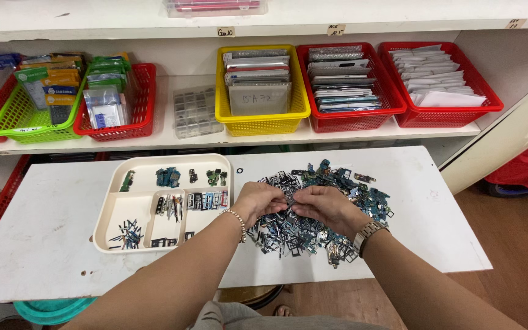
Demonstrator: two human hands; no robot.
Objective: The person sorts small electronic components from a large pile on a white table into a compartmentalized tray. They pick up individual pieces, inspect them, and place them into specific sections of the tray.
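Item: pile of small parts (322,208), dark metal frames and blue-green circuit pieces, heaped on the white table (50,238) at centre-right, just right of the cream sorting tray (106,229).

Hands: left hand (258,200) and right hand (325,205) meet over the near-left part of the pile, fingertips pinched together on one small dark piece between them; which hand bears it cannot be told. Both forearms reach in from the near edge and converge. The left wrist carries a bead bracelet (238,220), the right a metal watch (369,232).

Tray: divided into compartments, each with a few like pieces; green boards sit in the far row, slim dark frames in the near ones.

Handling note: a piece this small is best separated by its edges, lifted clear of tangled neighbours, and turned to the light before it is matched to a compartment.

Background: shelf with red, yellow (263,116) and green baskets of packets.
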